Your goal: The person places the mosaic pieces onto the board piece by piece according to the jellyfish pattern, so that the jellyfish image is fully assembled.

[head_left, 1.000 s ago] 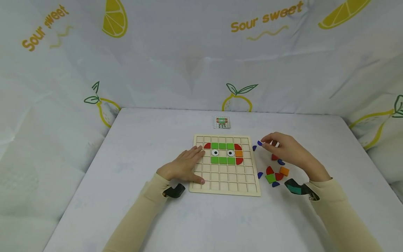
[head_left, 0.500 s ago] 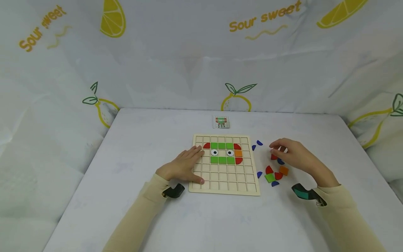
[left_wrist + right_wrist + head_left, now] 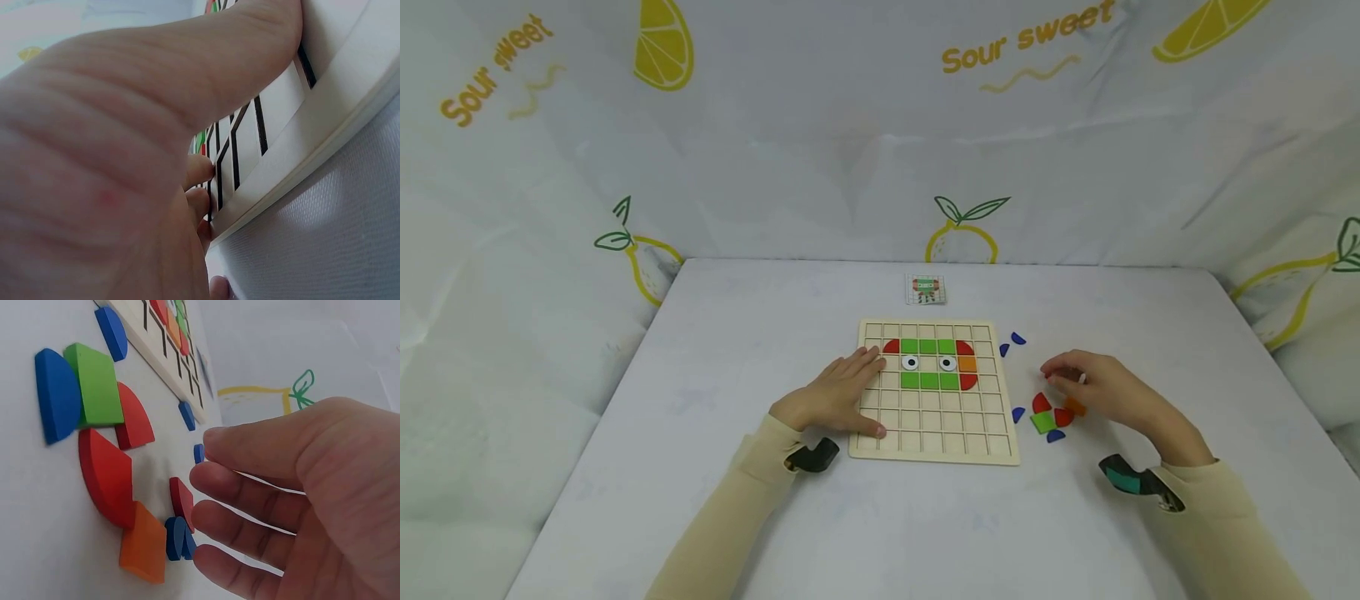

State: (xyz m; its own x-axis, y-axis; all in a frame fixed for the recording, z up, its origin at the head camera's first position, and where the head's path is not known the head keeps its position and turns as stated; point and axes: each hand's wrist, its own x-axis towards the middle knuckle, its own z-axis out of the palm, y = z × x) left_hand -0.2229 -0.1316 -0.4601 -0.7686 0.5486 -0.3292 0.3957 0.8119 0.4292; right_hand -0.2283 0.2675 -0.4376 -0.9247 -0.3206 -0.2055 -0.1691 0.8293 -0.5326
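My left hand (image 3: pixel 838 392) lies on the left side of the gridded wooden board (image 3: pixel 940 422), fingers and thumb spread on it. On the board, green squares, red quarter-circles, an orange square (image 3: pixel 967 364) and two eye pieces form a pattern. To the right, my right hand (image 3: pixel 1097 390) hovers over loose pieces, fingers loosely bent, with nothing seen between them. In the right wrist view a red piece (image 3: pixel 181 503) and blue pieces (image 3: pixel 175 537) lie beyond the fingertips. Closer are an orange block (image 3: pixel 144 544), red quarter-circles (image 3: pixel 109 475), a green square (image 3: pixel 94 384) and a blue half-circle (image 3: pixel 57 397).
A small pattern card (image 3: pixel 925 289) lies behind the board. Blue pieces (image 3: pixel 1018 338) sit near the board's upper right corner, and another blue piece (image 3: pixel 1018 414) lies by its right edge. A lemon-print cloth (image 3: pixel 820 167) hangs behind the white table (image 3: pixel 760 317).
My right hand has drawn back from the blue piece near the board's upper right corner and moved toward me, over the loose pile. The left hand stays on the board.
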